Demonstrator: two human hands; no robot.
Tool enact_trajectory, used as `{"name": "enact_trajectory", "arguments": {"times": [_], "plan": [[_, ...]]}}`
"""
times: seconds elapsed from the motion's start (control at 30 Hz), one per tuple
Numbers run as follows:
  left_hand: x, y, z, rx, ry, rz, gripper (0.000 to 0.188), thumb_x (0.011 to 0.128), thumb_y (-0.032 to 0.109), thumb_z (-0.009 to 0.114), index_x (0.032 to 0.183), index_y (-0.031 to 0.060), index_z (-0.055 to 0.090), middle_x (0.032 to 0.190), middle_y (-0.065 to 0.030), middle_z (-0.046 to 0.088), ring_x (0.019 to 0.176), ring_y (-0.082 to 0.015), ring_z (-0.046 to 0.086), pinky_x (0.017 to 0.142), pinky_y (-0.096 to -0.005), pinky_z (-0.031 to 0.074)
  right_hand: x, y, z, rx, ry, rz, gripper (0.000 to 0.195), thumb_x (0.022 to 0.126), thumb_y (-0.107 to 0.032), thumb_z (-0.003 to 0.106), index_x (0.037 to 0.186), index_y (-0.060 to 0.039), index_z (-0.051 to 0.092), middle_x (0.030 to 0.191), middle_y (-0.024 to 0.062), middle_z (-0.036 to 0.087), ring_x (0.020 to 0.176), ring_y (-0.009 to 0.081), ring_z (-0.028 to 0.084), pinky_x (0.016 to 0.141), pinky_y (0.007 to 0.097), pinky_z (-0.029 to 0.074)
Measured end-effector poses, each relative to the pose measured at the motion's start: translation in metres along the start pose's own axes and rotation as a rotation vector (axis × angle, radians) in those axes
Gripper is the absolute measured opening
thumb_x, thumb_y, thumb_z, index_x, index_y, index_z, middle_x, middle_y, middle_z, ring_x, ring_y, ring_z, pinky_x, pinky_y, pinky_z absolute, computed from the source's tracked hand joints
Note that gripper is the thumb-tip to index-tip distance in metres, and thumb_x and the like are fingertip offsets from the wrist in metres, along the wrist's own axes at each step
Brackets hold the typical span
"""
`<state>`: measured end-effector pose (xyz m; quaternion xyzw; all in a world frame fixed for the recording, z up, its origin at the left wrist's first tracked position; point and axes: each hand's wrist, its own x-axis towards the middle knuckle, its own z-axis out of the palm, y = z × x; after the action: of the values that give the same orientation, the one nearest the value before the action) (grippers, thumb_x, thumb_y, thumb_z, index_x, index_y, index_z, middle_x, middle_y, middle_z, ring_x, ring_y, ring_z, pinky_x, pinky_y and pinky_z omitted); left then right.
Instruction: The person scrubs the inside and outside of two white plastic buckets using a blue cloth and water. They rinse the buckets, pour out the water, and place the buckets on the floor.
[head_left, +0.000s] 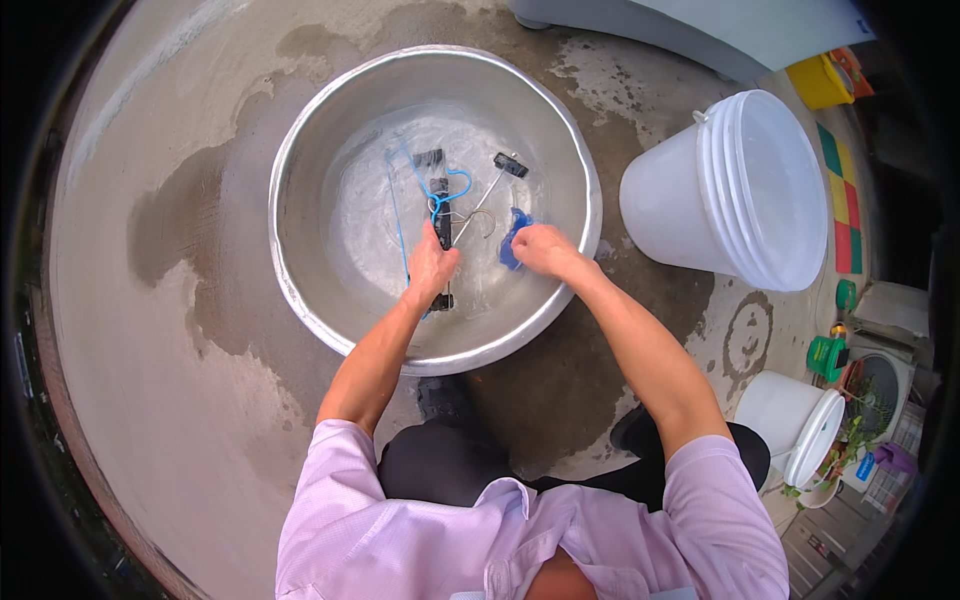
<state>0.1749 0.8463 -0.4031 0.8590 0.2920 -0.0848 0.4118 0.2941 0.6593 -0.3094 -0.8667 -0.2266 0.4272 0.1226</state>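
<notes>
A wide, round metal basin (300, 195) with some water in it stands on the ground before me. My left hand (432, 264) is closed around clothes hangers over the basin, its fingertips at the neck of a blue wire hanger (453, 197) and beside a black strip (441, 187). Which of them it grips most firmly is hidden. A metal clip hanger with a black clip (511, 164) slants to the upper right. My right hand (541, 249) holds a bunched blue cloth (513, 241) inside the basin's right side.
On the right a large white plastic bucket (667, 202) leans or lies tilted, and a smaller white bucket (776, 412) is nearer me. A pale grey plastic body (690, 30) stands behind. Wet concrete (187, 217) surrounds the basin. Potted plants (855, 435) are at far right.
</notes>
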Motion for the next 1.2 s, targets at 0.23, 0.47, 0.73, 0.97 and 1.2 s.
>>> {"name": "enact_trajectory", "arguments": {"times": [0.23,0.47,0.73,0.97,1.2], "plan": [[-0.037,0.103,-0.103,-0.758,-0.217,0.081,0.026,0.083,0.008,0.061,0.106,-0.0036,0.055,0.077,-0.0062,0.062,0.06,-0.0149,0.062,0.056,-0.026,0.05,-0.012,-0.066,0.005,1.428,-0.12,-0.209,0.07,0.087,-0.049,0.066,0.135,-0.0018,0.047,0.118,0.0141,0.059,0.108,0.0211,0.057,0.089,0.04,0.049],[-0.044,0.119,-0.136,-1.019,-0.364,0.094,0.041,0.079,-0.002,0.05,0.119,-0.0127,0.049,0.098,-0.0193,0.065,0.087,-0.0287,0.07,0.082,-0.0395,0.059,-0.016,-0.099,-0.023,1.4,-0.069,-0.475,0.028,0.097,-0.027,0.057,0.107,-0.0018,0.061,0.091,0.0041,0.064,0.078,0.0097,0.062,0.062,0.0221,0.049],[-0.042,0.104,-0.132,-0.981,-0.272,0.065,0.048,0.08,-0.006,0.046,0.127,-0.0089,0.042,0.089,-0.0145,0.066,0.065,-0.0216,0.067,0.061,-0.0306,0.057,-0.017,-0.105,-0.029,0.171,0.673,-0.373,0.022,0.092,-0.018,0.059,0.102,0.0015,0.062,0.081,0.0072,0.066,0.064,0.0137,0.062,0.055,0.0309,0.049],[-0.047,0.094,-0.12,-0.722,-0.16,0.19,0.049,0.08,0.0,0.05,0.129,-0.0006,0.048,0.075,-0.0048,0.057,0.058,-0.0117,0.055,0.047,-0.0273,0.043,-0.029,-0.112,-0.051,1.249,-0.043,-0.278,0.033,0.087,-0.014,0.061,0.115,0.0008,0.054,0.074,0.002,0.059,0.066,0.0087,0.055,0.058,0.0247,0.045],[-0.039,0.056,-0.135,-0.642,-0.142,-0.078,0.038,0.08,0.002,0.048,0.118,-0.0021,0.051,0.068,-0.0028,0.053,0.051,-0.0113,0.05,0.045,-0.0262,0.04,-0.033,-0.115,-0.075,0.59,0.865,-0.38,0.018,0.088,-0.011,0.052,0.1,-0.0008,0.06,0.074,0.0163,0.061,0.065,0.0279,0.06,0.063,0.0389,0.047]]}}
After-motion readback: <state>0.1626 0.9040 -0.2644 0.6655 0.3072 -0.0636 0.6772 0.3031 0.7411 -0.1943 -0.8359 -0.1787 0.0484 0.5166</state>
